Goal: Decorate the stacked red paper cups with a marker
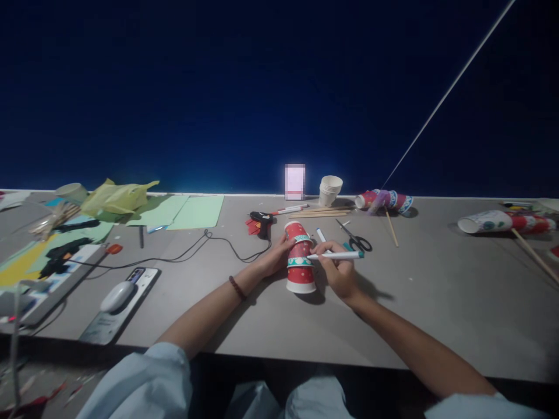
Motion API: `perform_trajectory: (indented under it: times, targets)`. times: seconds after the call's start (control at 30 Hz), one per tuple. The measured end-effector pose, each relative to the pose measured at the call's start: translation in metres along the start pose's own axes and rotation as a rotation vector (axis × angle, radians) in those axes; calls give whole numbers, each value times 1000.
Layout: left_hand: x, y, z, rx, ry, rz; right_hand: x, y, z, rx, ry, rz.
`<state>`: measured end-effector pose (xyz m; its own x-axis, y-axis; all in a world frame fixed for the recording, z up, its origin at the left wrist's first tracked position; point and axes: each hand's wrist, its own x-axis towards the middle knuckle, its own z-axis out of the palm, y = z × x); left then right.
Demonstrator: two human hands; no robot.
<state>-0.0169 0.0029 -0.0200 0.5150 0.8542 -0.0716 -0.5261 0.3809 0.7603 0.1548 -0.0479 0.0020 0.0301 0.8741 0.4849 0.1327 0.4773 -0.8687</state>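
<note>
Several red paper cups (301, 278) joined in a column, with teal and white patterned bands, stand in front of me on the table. My left hand (276, 256) grips the column from its left side; some of its fingers are hidden behind the cups. In my right hand (338, 270) is a white marker (343, 255) with a teal end, its tip at the patterned band of the middle cup. Just behind that hand lie a marker cap or second pen (321, 234) and black-handled scissors (360, 242).
A black glue gun (261, 218) trails its cord to a power strip (65, 279). Wooden sticks (321, 213) and stacked white cups (331, 189) stand at the back. Decorated cup columns (399, 201) lie rightward. Leftward are a phone (142, 285), green paper (198, 210) and a yellow bag (116, 198).
</note>
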Motion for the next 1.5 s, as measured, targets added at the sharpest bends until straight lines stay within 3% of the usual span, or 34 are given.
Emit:
perform_trajectory:
  times: [0.6, 0.87, 1.2, 1.5]
  targets:
    - [-1, 4, 6, -5, -19, -12, 0, -1, 1, 52, 18, 52]
    - [0, 4, 0, -65, -89, -100, 2, 0, 2, 47, 36, 63]
    - [-1, 6, 5, -102, -1, -44, 1, -1, 1, 24, 47, 52]
    - [-1, 6, 7, -96, -13, -43, 0, -3, 0, -29, 18, 17]
